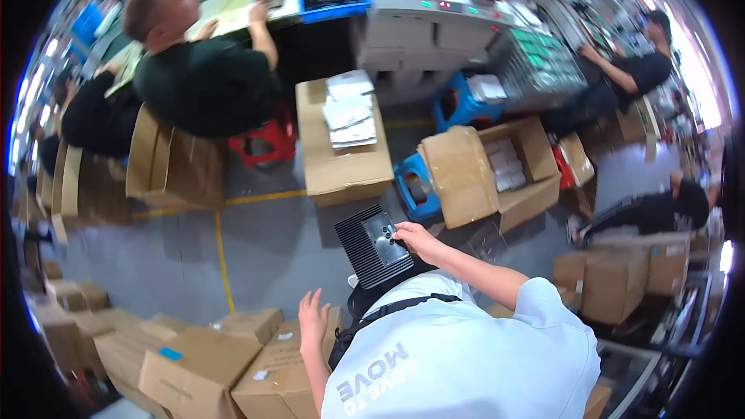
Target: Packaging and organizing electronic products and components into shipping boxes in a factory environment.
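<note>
A black finned heat sink (pixel 357 248) with a smooth flat panel set among its ridges is in front of my body. My right hand (pixel 417 240) grips it at the right edge, thumb and fingers closed over the panel side. Several small dark round spots show on the panel near my fingertips. My left hand (pixel 313 316) is raised to the lower left of the heat sink, apart from it, with fingers spread and nothing in them.
Ahead stands a closed carton (pixel 341 163) with white packets (pixel 349 109) on top. Right of it are a blue stool (pixel 417 186) and an open carton (pixel 535 174). More cartons (pixel 194 365) lie at lower left. A seated co-worker (pixel 198 77) works at the bench, near a blue bin (pixel 334 9).
</note>
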Tool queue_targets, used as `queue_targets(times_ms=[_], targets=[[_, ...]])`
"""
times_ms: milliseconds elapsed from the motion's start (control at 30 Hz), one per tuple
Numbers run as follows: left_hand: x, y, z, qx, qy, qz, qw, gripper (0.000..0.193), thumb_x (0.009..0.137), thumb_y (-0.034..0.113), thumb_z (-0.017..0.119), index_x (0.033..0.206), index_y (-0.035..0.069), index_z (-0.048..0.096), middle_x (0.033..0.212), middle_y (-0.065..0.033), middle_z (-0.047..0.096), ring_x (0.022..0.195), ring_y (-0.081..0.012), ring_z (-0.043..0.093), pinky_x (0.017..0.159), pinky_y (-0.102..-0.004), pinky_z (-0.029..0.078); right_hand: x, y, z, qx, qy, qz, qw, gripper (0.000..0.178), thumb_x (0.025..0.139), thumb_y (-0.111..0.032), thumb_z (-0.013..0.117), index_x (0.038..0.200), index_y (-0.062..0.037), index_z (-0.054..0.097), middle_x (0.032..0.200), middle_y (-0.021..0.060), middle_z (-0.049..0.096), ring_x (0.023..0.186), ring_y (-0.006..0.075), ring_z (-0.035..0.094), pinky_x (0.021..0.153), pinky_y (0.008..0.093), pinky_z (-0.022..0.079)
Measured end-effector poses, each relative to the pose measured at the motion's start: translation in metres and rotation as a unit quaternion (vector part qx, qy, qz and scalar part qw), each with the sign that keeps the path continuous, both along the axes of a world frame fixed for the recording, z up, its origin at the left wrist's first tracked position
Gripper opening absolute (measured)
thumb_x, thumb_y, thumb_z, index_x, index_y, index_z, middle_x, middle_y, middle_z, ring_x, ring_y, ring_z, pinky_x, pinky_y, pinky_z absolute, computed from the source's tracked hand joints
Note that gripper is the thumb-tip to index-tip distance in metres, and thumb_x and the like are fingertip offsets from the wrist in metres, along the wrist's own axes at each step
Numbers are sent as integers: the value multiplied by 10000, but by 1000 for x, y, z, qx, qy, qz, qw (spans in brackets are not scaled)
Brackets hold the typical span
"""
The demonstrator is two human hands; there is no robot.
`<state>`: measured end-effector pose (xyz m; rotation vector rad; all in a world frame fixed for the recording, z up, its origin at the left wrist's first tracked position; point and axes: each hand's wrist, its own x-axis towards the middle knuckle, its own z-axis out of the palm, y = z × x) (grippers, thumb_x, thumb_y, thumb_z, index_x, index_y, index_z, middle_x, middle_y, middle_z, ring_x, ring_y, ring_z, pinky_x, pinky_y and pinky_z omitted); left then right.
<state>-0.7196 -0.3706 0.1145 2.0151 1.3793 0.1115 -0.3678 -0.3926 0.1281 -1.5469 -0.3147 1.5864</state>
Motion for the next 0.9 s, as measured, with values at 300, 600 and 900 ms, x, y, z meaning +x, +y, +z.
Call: queue_targets(times_ms=[300,600,900], targets=[[165,96,34,-437,-224,76,868,470,1007,436,344,1120,37,564,1055,-22,589,939,-155,540,796,-319,447,34,-6,10,94,64,-157,981,331,860,-180,580,1145,-11,580,956,25,621,861,103,571,739,245,464],[314,144,86,-557,-320,13,766,553,862,243,658,1310,13,431,1235,-135,543,1091,-274,562,864,-418,509,86,1,38,253,-147,-298,909,335,862,-136,583,1156,19,539,976,56,614,905,115,577,808,261,466],[387,97,161,-558,-44,-407,722,565,879,263,621,1341,0,432,1346,-181,452,1193,-297,474,982,-395,438,-9,-54,42,176,-215,-690,668,423,892,-219,551,1241,14,497,1038,36,579,975,98,524,871,263,416]])
